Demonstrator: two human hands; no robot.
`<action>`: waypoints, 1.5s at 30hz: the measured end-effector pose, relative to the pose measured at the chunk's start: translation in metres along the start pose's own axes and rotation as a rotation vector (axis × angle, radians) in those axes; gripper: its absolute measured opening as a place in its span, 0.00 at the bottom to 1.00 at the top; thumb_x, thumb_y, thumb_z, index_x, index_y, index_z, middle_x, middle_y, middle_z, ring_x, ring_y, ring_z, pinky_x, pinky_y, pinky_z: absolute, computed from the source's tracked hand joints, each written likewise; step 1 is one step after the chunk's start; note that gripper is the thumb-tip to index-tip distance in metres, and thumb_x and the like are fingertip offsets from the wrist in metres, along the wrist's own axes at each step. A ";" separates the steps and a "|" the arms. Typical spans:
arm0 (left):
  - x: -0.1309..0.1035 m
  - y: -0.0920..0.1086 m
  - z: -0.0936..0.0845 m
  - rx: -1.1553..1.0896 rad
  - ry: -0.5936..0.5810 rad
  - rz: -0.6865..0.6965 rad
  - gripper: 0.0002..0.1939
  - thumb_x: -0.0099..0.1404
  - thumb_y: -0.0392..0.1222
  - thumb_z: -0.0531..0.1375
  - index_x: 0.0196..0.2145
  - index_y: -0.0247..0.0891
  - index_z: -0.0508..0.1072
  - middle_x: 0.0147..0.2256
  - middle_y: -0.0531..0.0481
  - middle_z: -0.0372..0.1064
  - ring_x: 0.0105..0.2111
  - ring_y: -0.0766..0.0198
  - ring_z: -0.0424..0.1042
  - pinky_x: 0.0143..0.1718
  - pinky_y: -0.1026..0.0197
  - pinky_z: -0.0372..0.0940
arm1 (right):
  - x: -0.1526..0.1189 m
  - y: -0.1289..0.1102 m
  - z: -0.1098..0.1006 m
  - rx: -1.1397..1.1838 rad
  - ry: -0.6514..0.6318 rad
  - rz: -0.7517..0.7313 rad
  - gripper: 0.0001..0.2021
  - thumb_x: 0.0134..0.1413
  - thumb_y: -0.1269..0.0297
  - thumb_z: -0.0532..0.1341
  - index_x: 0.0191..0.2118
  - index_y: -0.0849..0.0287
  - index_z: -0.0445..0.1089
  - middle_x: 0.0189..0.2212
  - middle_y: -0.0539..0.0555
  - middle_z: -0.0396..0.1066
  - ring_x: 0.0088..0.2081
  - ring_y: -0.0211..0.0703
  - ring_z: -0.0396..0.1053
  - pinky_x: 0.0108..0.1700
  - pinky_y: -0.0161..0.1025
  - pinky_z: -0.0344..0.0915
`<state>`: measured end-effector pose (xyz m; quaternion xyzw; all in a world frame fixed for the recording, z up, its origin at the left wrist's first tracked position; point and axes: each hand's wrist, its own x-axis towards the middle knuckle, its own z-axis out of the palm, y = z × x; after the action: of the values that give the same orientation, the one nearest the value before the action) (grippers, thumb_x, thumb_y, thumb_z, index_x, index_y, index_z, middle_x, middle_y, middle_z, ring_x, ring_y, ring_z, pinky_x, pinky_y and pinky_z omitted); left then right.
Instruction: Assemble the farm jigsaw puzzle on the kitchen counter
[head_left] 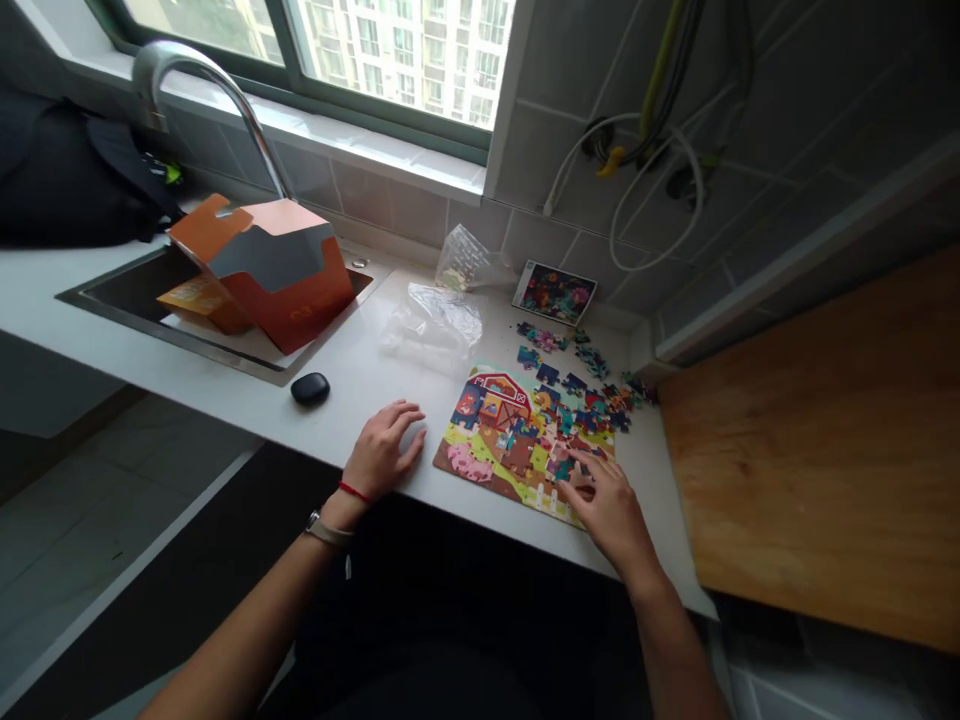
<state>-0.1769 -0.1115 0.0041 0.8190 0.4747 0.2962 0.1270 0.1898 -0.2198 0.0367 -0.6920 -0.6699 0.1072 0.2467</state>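
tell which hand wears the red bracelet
The left hand, at the counter's edge: it wears a red bracelet, while the right hand, over the puzzle, has none.

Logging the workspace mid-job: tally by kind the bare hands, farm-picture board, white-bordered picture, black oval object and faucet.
Hands: 2 (left hand, right hand)
Farm-picture board: 1
White-bordered picture: 1
Black oval object: 1
Faucet: 1
Total: 6

Puzzle board (506, 487), under right hand (611, 508): printed card. Panel (817, 430), rightward of it: grained wood. Wrapping (439, 322), ahead of left hand (381, 450): crumpled clear plastic. Faucet (154, 62), farther: glossy metal.
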 end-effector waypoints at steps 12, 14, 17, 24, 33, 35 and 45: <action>0.026 0.040 0.006 -0.224 -0.050 0.172 0.21 0.74 0.46 0.61 0.61 0.41 0.67 0.58 0.39 0.71 0.60 0.49 0.70 0.60 0.45 0.67 | -0.071 0.009 0.017 -0.080 0.290 -0.149 0.22 0.67 0.64 0.63 0.65 0.52 0.69 0.62 0.61 0.73 0.63 0.59 0.68 0.61 0.62 0.70; 0.048 0.063 0.012 -0.272 -0.237 0.390 0.17 0.72 0.46 0.63 0.56 0.42 0.72 0.57 0.41 0.73 0.59 0.50 0.71 0.60 0.48 0.68 | -0.072 0.009 0.021 -0.072 0.339 -0.139 0.18 0.67 0.65 0.64 0.60 0.53 0.74 0.58 0.61 0.75 0.60 0.59 0.71 0.60 0.61 0.71; 0.094 0.097 0.029 -0.295 -0.411 0.543 0.07 0.71 0.45 0.65 0.41 0.40 0.79 0.47 0.45 0.78 0.46 0.54 0.78 0.49 0.55 0.71 | -0.068 0.009 0.022 -0.043 0.376 -0.125 0.14 0.67 0.67 0.63 0.56 0.53 0.77 0.54 0.60 0.77 0.56 0.56 0.73 0.57 0.58 0.74; 0.173 0.147 0.089 -0.196 -0.395 0.681 0.07 0.74 0.39 0.61 0.45 0.37 0.79 0.43 0.44 0.78 0.41 0.56 0.77 0.42 0.58 0.69 | -0.068 0.008 0.019 0.007 0.328 -0.105 0.14 0.68 0.70 0.61 0.53 0.50 0.79 0.50 0.57 0.80 0.53 0.52 0.75 0.54 0.53 0.75; 0.153 0.129 0.117 -0.224 -0.422 0.789 0.07 0.73 0.37 0.60 0.40 0.36 0.78 0.41 0.43 0.77 0.41 0.55 0.74 0.45 0.56 0.68 | -0.039 0.022 0.007 0.022 0.401 0.161 0.13 0.67 0.58 0.63 0.52 0.56 0.78 0.50 0.61 0.76 0.52 0.54 0.75 0.55 0.51 0.74; 0.154 0.130 0.122 -0.222 -0.430 0.780 0.06 0.72 0.36 0.61 0.40 0.36 0.78 0.41 0.43 0.77 0.42 0.55 0.73 0.46 0.55 0.68 | -0.024 0.025 0.003 -0.032 0.368 0.156 0.14 0.67 0.57 0.63 0.53 0.55 0.78 0.50 0.61 0.76 0.52 0.55 0.74 0.56 0.52 0.73; 0.113 0.117 0.078 -0.318 -0.451 1.044 0.07 0.74 0.41 0.60 0.38 0.41 0.77 0.38 0.46 0.77 0.38 0.58 0.74 0.41 0.56 0.68 | -0.020 0.057 0.003 -0.177 0.326 0.122 0.17 0.64 0.51 0.64 0.50 0.57 0.80 0.47 0.62 0.81 0.48 0.59 0.77 0.52 0.55 0.75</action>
<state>-0.0052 -0.0694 0.0405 0.9579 -0.0804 0.2055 0.1834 0.2364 -0.2376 0.0034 -0.7584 -0.5848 -0.0511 0.2833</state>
